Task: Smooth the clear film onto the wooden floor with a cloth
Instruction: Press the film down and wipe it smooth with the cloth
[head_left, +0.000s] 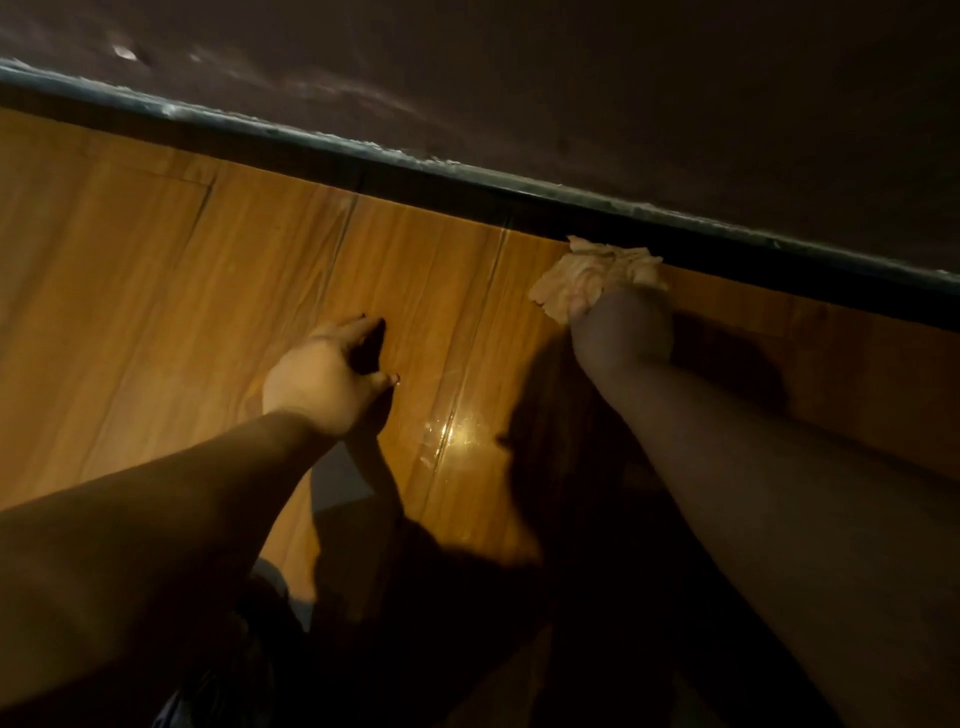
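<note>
One cloth (597, 275); left hand (322, 382), right hand (621, 332)

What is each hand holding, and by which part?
The right hand grips the crumpled cloth by its near end, the rest bunched out toward the dark skirting. The left hand holds nothing; its fingers lie spread over the clear film.

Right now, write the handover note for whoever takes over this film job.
Right hand: grips the crumpled cloth against the wooden floor, by the dark baseboard.
Left hand: fingers straight, resting on the clear film.
Done: cannot tell how much is smoothed.
Left: ridges and wrinkles show between the hands, near the glare; wipe those flat.
</note>
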